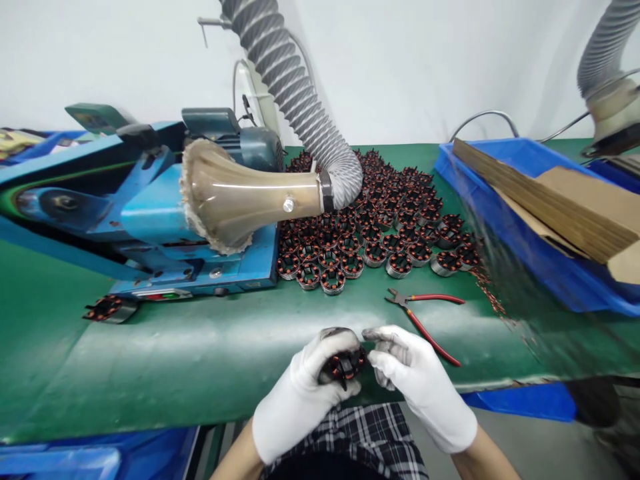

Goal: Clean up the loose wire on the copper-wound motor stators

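My left hand (313, 383), in a white glove with dark-stained fingertips, is wrapped round a motor stator (346, 365) with black insulation and copper windings. The stator is held just above the near edge of the green bench, its wound face partly in sight. Close to its right side is my gloved right hand (407, 373), with thumb and index finger apart and the other fingers bent. Nothing shows between them. A pair of cutting pliers (425, 317) with red handles lies spread on the bench beyond my right hand.
Many similar stators (370, 230) stand behind my hands on the green bench (210, 353). To the left is a blue belt machine (155, 207) with a suction hood (250, 193); a single stator (111, 309) lies before it. A blue bin (520, 220) holds cardboard (555, 200). Copper scraps (490, 293) lie nearby.
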`<state>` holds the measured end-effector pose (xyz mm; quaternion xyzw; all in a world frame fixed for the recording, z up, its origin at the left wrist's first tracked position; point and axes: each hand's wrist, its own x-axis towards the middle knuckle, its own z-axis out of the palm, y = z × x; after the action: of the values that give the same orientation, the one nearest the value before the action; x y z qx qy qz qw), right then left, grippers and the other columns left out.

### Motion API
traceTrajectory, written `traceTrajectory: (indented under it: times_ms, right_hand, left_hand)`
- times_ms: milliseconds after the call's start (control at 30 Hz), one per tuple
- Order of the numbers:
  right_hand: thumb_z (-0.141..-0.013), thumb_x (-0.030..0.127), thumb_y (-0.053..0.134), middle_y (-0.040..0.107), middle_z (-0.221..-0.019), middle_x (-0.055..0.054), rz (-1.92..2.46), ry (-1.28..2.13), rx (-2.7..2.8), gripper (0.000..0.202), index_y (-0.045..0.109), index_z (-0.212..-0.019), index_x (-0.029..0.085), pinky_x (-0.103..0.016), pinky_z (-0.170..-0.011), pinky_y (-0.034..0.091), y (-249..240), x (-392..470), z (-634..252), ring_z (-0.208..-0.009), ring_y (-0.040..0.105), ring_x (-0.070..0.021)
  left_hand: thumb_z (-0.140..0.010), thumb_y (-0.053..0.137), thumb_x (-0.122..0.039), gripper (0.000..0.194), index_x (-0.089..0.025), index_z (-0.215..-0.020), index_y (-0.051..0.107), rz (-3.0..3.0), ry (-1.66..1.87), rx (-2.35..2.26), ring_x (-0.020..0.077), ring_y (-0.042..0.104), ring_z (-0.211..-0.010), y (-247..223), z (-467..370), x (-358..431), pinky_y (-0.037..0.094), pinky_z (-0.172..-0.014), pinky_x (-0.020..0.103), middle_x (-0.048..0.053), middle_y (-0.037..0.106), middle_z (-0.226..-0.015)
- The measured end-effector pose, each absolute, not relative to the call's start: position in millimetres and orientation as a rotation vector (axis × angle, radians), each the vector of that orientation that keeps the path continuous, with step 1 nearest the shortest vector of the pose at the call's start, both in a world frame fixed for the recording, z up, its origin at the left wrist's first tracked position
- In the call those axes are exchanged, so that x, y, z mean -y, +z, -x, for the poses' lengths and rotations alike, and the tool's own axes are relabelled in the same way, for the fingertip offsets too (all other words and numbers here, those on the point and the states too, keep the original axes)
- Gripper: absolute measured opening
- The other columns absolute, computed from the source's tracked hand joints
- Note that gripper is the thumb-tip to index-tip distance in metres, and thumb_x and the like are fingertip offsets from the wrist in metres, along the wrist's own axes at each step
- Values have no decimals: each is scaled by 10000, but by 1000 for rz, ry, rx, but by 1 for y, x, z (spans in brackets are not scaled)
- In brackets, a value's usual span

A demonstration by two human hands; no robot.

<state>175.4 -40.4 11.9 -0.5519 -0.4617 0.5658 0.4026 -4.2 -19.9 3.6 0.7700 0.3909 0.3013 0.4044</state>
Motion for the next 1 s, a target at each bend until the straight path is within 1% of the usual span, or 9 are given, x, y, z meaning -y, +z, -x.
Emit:
traceTrajectory:
  times_ms: [133,267,367,467,567,633,800,867,1000]
  right_hand:
    - [-783,213,514,457,-619,6,1465,1196,1439,184,564,-612,166,-223,-484,363,11,41,-175,-546,461,-122]
    - [-783,170,500,436,-618,20,1427,1241,1403,200,524,-584,167,-214,-482,363,7,42,-175,-527,459,-108]
    - [-799,174,497,441,-639,22,1400,1207,1350,182,534,-621,168,-211,-474,367,0,44,-173,-509,455,-102]
    - [-814,186,501,472,-653,6,1406,930,1401,164,559,-662,174,-231,-536,394,-5,48,-169,-571,484,-128]
    - [-823,204,493,518,-708,-25,1450,734,1412,135,596,-742,175,-259,-610,406,-7,49,-167,-662,507,-158]
    - [-835,259,497,508,-654,-18,1472,978,1284,169,569,-717,162,-247,-549,389,-8,47,-168,-590,485,-144]
    - [-814,391,509,405,-499,40,1293,1782,1025,277,460,-680,154,-195,-411,279,-17,35,-178,-413,348,-88]
    - [-841,319,471,453,-558,11,1402,1638,1397,225,508,-711,140,-209,-451,322,-18,30,-183,-467,415,-110]
    - [-801,55,422,523,-791,-52,1434,733,2551,213,599,-857,157,-265,-580,370,-1,21,-195,-641,502,-165]
  left_hand:
    - [-671,642,-110,231,-234,-855,577,-1921,842,-895,181,572,-942,6,3,18,480,-848,300,17,579,-979]
    - [-704,613,-110,452,-244,-1120,501,-2066,1001,-1121,204,521,-1059,-2,7,23,455,-902,327,70,513,-1132]
    - [-620,667,-97,580,-236,-1146,467,-2116,993,-1147,231,499,-1089,-11,7,22,443,-922,361,82,490,-1150]
    - [-619,634,-49,535,-252,-1088,477,-1991,915,-963,186,546,-1015,-12,4,19,466,-887,320,39,545,-1069]
    - [-629,611,-37,290,-225,-839,541,-1923,854,-879,162,570,-921,-8,0,19,490,-820,279,9,575,-940]
    - [-653,600,-52,246,-210,-832,538,-1994,908,-969,182,556,-955,-9,-1,22,490,-820,297,36,559,-986]
    - [-642,478,57,605,-211,-1180,415,-2334,752,-1074,227,440,-1151,-22,1,20,411,-944,407,102,482,-1189]
    - [-637,570,-11,545,-205,-1131,445,-2321,583,-1030,246,424,-1162,-25,3,15,395,-955,428,79,537,-1126]
    - [-592,731,-214,535,-195,-1070,492,-2260,399,-1006,273,428,-1154,-26,9,2,362,-970,452,87,554,-1117]
